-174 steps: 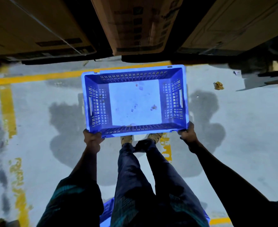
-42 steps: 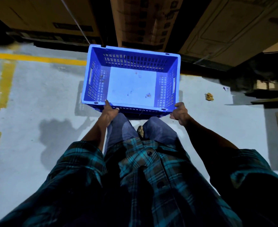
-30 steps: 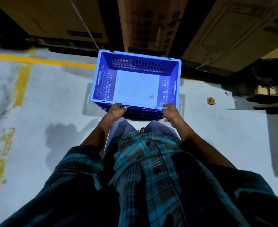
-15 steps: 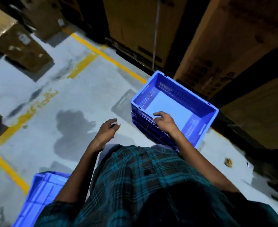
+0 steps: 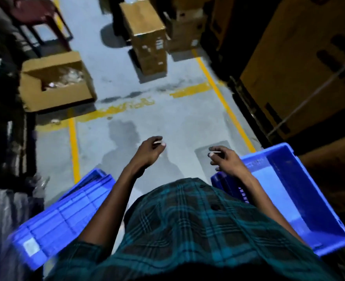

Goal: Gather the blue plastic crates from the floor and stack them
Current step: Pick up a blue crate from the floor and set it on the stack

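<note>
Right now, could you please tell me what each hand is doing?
Left hand: open, loosely curled, holding nothing.
Right hand: open, empty, hanging above the blue plastic crate.

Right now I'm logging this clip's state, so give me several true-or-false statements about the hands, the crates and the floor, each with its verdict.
1. Both hands are empty. True: the left hand and the right hand hold nothing.
2. The right-side crate is full of cardboard. False: its inside shows empty.
3. A blue crate lies at the person's left. True.
4. The open cardboard box sits inside a crate. False: it stands on the floor, at the far left.
5. The floor lines are red. False: the painted lines are yellow.
</note>
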